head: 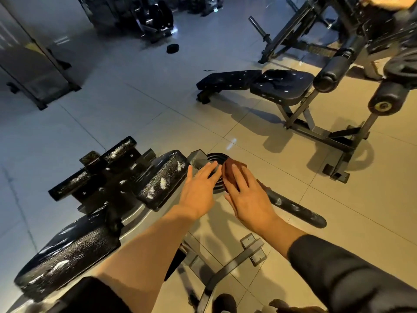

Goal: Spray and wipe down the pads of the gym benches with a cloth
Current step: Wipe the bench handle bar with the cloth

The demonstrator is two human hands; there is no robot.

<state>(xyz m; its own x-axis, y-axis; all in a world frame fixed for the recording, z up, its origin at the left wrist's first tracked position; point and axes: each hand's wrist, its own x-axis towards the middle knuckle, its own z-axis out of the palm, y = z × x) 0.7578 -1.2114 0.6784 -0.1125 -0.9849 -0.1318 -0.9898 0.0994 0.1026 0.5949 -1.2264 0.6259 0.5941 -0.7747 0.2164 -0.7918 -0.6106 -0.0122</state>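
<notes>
Head view, brown cloth (230, 175) under right hand (248, 199) fingers, left hand (199, 193) flat, empty, beside wet pad (162, 179).

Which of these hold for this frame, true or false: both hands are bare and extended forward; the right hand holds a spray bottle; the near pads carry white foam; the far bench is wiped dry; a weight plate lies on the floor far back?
1. Both hands are extended forward. True: left hand, right hand.
2. The right hand holds a spray bottle. False: its straight fingers lie on a brown cloth; no bottle shows.
3. The near pad carries white foam. True.
4. The far bench is wiped dry. False: white flecks still dot its pads.
5. A weight plate lies on the floor far back. True.
</notes>
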